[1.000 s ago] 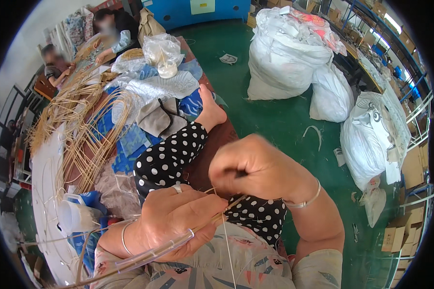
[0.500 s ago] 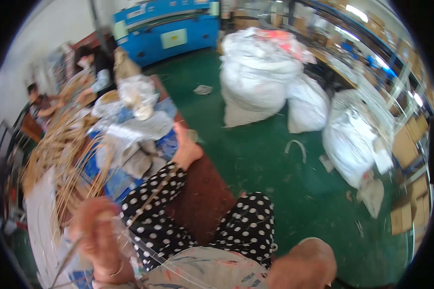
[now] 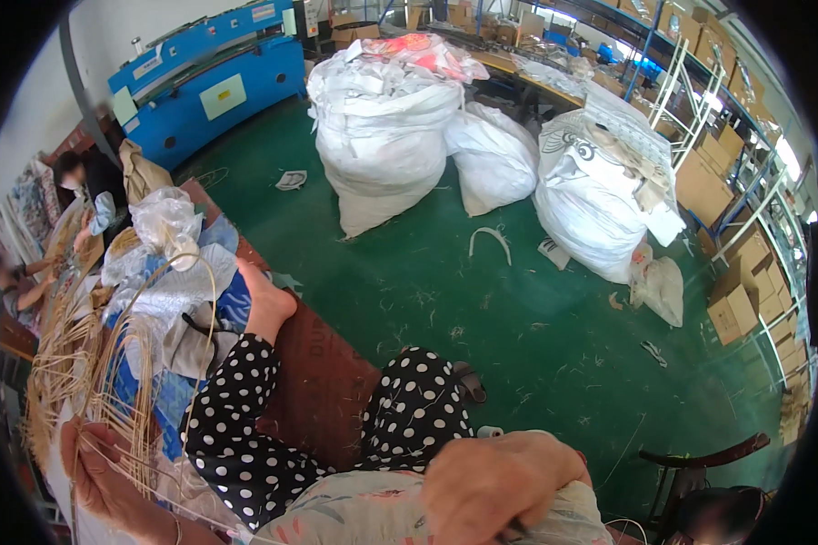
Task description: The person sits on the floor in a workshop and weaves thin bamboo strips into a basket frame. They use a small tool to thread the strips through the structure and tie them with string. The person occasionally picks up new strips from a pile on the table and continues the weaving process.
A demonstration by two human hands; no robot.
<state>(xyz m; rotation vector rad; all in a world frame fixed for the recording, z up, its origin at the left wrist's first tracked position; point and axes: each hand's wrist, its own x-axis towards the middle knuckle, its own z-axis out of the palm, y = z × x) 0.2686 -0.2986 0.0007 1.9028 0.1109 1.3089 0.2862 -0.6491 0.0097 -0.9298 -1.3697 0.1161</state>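
My left hand (image 3: 104,477) is at the lower left, its fingers pinching thin tan straw-like strands. One pale strand (image 3: 186,513) runs from it across my lap toward the lower edge. Beside and beyond this hand lies a long bundle of loose tan strands (image 3: 68,359), with one strand arching up over the plastic bags. In front of my body my right hand (image 3: 495,481) is closed, its back toward me. A small dark bit shows under its fingers, but what they hold is hidden.
I sit on a reddish-brown board (image 3: 314,386), legs in dotted trousers (image 3: 232,400). Clear plastic bags (image 3: 168,272) lie at my bare foot. Two people work at the far left. Large white sacks (image 3: 382,136), a blue machine (image 3: 209,95), cartons (image 3: 736,309) and a dark-seated stool (image 3: 704,454) stand around the green floor.
The view has swung right, so the scene sits further left. My right hand has moved in front of my body. My left hand still pinches strands.
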